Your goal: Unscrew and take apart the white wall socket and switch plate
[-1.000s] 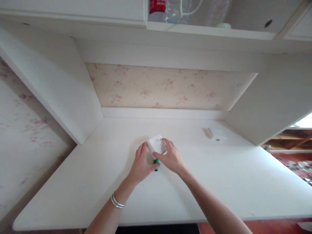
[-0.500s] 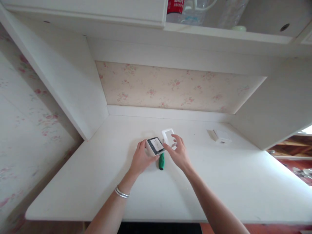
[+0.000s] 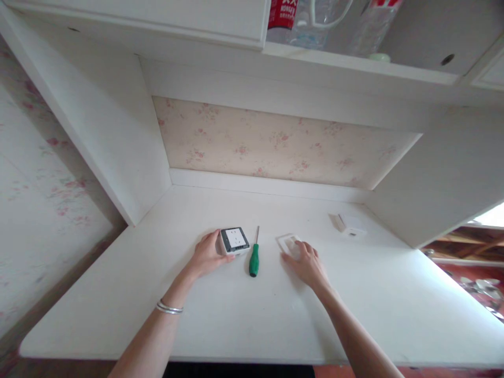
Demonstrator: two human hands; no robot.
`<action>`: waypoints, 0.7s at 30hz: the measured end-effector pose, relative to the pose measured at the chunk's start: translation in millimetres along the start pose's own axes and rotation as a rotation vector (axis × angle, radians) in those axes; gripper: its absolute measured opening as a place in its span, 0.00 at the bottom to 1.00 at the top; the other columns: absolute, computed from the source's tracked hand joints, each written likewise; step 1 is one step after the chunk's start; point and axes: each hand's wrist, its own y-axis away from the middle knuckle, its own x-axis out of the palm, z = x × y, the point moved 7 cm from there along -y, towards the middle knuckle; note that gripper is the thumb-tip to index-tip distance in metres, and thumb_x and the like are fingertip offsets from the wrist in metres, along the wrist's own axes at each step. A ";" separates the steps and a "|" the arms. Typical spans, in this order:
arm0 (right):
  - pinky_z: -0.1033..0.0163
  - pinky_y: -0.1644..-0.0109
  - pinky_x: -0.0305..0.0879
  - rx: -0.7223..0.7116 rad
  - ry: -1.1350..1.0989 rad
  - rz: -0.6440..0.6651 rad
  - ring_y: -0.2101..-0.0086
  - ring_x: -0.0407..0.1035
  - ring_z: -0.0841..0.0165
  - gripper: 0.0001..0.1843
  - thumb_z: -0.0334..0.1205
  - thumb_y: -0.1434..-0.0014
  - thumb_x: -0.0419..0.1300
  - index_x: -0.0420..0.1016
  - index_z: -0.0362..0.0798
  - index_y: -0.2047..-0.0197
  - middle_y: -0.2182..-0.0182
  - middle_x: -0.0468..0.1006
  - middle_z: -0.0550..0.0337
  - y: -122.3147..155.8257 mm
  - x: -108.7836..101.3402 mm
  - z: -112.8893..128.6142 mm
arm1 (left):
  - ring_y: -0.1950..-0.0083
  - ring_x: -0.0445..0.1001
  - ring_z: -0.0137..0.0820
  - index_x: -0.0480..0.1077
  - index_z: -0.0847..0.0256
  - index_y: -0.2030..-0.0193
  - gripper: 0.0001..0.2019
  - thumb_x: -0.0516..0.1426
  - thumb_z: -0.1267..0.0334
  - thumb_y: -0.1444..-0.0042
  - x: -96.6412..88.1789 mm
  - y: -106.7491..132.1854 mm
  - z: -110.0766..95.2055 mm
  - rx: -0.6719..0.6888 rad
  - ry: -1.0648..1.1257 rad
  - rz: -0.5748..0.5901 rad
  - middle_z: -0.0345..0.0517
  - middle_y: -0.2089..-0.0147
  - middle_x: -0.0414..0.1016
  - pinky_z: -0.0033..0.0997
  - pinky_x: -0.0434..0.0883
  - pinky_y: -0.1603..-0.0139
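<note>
My left hand (image 3: 208,253) is closed around the left side of a wall socket (image 3: 235,239), a white box with a dark frame and a white face with slots. To its right a screwdriver (image 3: 254,258) with a green handle lies on the table, its shaft pointing away from me. Farther right, my right hand (image 3: 308,262) grips a white frame-like cover plate (image 3: 286,241) low at the tabletop. The fingers hide part of that plate.
A small white box-shaped piece (image 3: 352,224) sits toward the back right of the white table (image 3: 220,325). Side panels bound the table, and an overhead shelf (image 3: 354,62) holds plastic bottles (image 3: 311,23). Floral wallpaper (image 3: 252,142) covers the back.
My hands have moved apart. The left brought the socket left and down, and the right carried the cover plate right and down to the table. The whole screwdriver now shows between them.
</note>
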 end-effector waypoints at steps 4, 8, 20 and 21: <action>0.51 0.46 0.59 0.014 0.016 -0.026 0.46 0.59 0.53 0.34 0.61 0.45 0.52 0.61 0.48 0.41 0.46 0.67 0.50 -0.2 0.4 -0.2 | 0.38 0.63 0.45 0.62 0.56 0.42 0.39 0.66 0.49 0.62 9.3 1.6 0.4 0.060 -0.121 0.119 0.51 0.41 0.68 0.43 0.58 0.39; 0.52 0.45 0.58 0.006 -0.013 -0.089 0.47 0.61 0.54 0.33 0.60 0.44 0.52 0.63 0.48 0.42 0.45 0.67 0.50 3.1 -2.4 8.2 | 0.39 0.62 0.46 0.62 0.52 0.42 0.38 0.66 0.48 0.62 14.5 3.8 -2.4 0.073 -0.186 0.139 0.49 0.42 0.69 0.46 0.55 0.38; 0.57 0.50 0.63 -0.282 -0.220 0.038 0.53 0.69 0.61 0.28 0.61 0.45 0.52 0.66 0.53 0.48 0.44 0.63 0.54 -36.5 -26.4 150.1 | 0.39 0.61 0.48 0.57 0.56 0.37 0.43 0.62 0.41 0.59 35.5 14.9 -22.0 0.157 -0.259 0.166 0.55 0.42 0.68 0.52 0.46 0.36; 0.57 0.49 0.62 -0.309 -0.184 0.074 0.53 0.69 0.61 0.29 0.61 0.45 0.53 0.66 0.52 0.48 0.44 0.62 0.54 -43.3 -19.2 167.5 | 0.39 0.61 0.48 0.56 0.56 0.37 0.44 0.62 0.41 0.59 35.9 15.7 -22.8 0.162 -0.260 0.163 0.55 0.43 0.68 0.52 0.45 0.36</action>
